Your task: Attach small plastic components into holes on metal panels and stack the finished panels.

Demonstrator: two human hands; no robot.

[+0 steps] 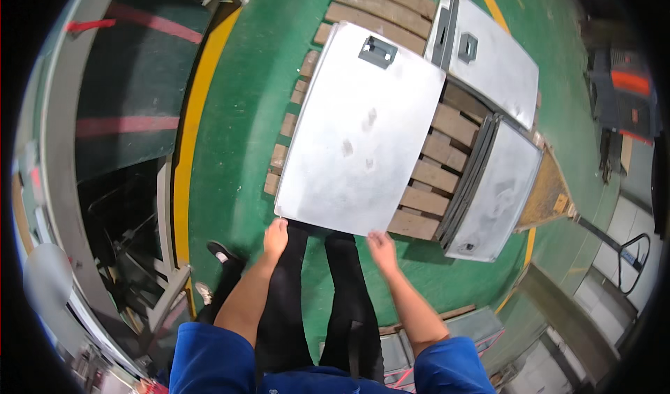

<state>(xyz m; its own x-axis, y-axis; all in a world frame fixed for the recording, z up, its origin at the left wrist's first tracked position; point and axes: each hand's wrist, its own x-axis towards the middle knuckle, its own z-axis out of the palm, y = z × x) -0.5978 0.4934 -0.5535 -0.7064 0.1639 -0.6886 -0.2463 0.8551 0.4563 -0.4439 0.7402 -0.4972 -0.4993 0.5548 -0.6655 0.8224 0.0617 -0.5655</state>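
Observation:
A large whitish metal panel (pixel 349 143) lies in front of me over a wooden pallet, with a dark rectangular recessed latch (pixel 377 51) near its far edge and several grey smudges at its middle. My left hand (pixel 276 238) grips the panel's near left corner, fingers curled at the edge. At the near right corner my right hand (pixel 381 246) holds the same edge, its fingertips partly hidden by the panel. Both arms reach forward.
The wooden pallet (pixel 436 158) also bears a second latched panel (pixel 499 62) and a stack of panels (pixel 497 191) on the right. A yellow pallet truck (pixel 548 191) with a black handle stands beyond. At left is a metal frame (pixel 59 129); another person's shoe (pixel 218 251) shows near my left leg.

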